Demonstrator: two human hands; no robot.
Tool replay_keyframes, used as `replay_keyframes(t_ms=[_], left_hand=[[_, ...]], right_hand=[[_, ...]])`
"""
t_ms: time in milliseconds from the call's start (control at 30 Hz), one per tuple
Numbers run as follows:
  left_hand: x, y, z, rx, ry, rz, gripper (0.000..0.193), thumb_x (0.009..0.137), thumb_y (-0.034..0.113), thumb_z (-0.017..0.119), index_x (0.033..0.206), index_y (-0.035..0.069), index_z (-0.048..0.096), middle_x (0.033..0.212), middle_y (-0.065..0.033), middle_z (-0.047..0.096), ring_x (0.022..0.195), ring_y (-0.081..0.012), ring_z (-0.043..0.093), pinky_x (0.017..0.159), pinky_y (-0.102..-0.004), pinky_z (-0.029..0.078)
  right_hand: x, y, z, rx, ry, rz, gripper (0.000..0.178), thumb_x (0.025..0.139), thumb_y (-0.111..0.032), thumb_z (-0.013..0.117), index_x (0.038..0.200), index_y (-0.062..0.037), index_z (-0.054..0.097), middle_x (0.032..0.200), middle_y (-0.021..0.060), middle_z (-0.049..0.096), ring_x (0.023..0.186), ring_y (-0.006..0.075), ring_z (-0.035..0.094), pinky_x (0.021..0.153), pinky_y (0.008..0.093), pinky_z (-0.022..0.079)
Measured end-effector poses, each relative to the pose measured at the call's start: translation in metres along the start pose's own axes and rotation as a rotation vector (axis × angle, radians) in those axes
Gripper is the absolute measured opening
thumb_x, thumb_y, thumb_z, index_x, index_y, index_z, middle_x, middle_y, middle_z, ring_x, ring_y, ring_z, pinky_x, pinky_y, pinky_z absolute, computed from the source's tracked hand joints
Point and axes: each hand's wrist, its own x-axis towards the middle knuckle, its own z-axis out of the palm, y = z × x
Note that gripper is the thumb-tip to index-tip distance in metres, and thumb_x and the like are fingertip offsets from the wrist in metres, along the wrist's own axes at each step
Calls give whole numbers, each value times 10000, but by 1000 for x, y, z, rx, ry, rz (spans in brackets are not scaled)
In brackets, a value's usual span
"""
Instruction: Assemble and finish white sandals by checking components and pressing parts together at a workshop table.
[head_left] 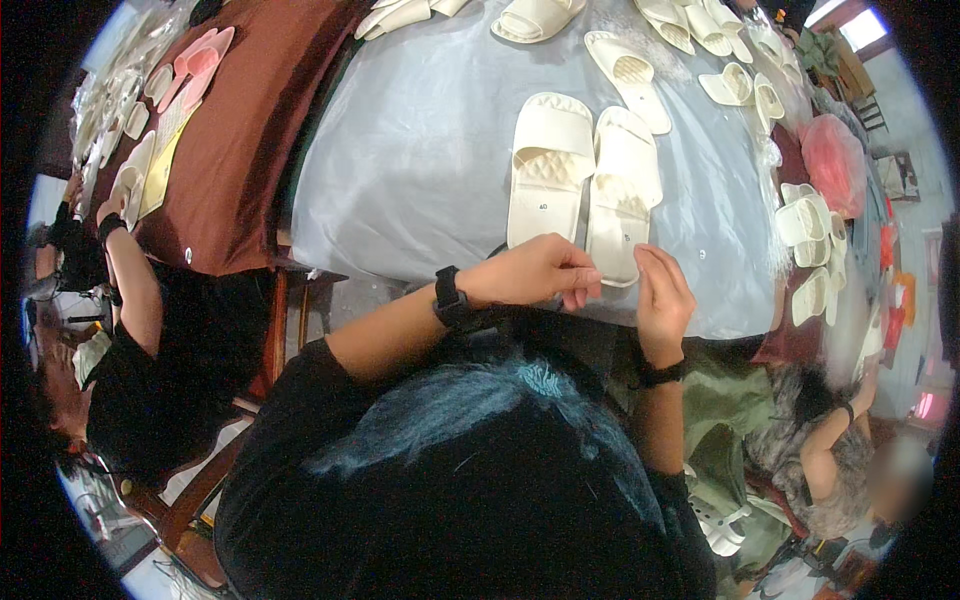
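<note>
Side by side on the plastic-covered table in front of me lie two cream slide slippers, a left one (548, 170) and a right one (622, 195), heels toward me. Both have a quilted footbed and a wide strap. My left hand (540, 272) is at the heel of the left slipper, its fingers curled and drawn together. Just right of the right slipper's heel is my right hand (666, 300), fingers bent toward the thumb. What either hand pinches, if anything, is too small to make out. A dark band is on each wrist.
More cream slippers (628, 72) lie farther back and along the table's right side. To the left, a brown-covered table (245, 130) bears pink slippers (196, 66) and a yellow sheet (165, 165). Co-workers sit on both sides. A pink plastic bag (833, 165) stands at the right.
</note>
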Motion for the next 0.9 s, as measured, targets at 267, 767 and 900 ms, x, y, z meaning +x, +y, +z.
replay_keyframes(t_ms=[267,767,900], left_hand=[[20,3,19,-20,-212,90,338,1003,307,498,913,39,683,779,0,661,732,-85,628,601,-220,469],[34,-5,-59,252,60,53,249,968,243,568,1032,41,700,761,-17,649,695,-74,585,637,-250,483],[29,6,-88,533,268,122,349,952,177,561,1297,171,607,744,-25,650,664,-95,601,627,-261,488]], right_hand=[[10,4,-6,-74,-86,-28,221,820,95,584,1019,20,641,1045,160,653,941,311,653,806,350,528],[57,25,29,-82,-240,-118,209,827,40,553,1018,7,632,1061,162,644,926,347,645,781,382,533],[76,41,40,-262,-325,-202,202,825,-9,509,1000,9,608,1055,157,623,910,342,634,771,406,539]])
